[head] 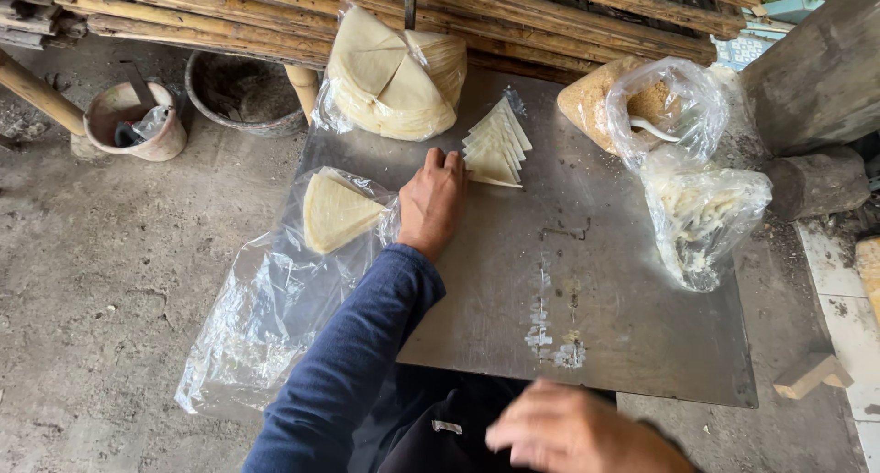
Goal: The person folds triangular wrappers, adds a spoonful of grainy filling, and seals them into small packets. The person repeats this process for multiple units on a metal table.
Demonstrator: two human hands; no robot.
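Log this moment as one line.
left hand: flat by fanned triangular wrappers | right hand: blurred, empty, near table edge

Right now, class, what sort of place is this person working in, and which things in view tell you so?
Probably an informal outdoor or backyard food-preparation spot. A bare metal table stands on rough concrete, holding bagged wrapper sheets and a fanned row of triangular wrappers by the left hand. Bamboo poles are stacked behind.

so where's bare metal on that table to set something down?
Free: the metal table's near half, from the fanned triangle wrappers down to the near edge, with the left hand on its left and the shredded-filling bag on its right. Crowded: far edge, with the wrapper stack bag and crumb bag.
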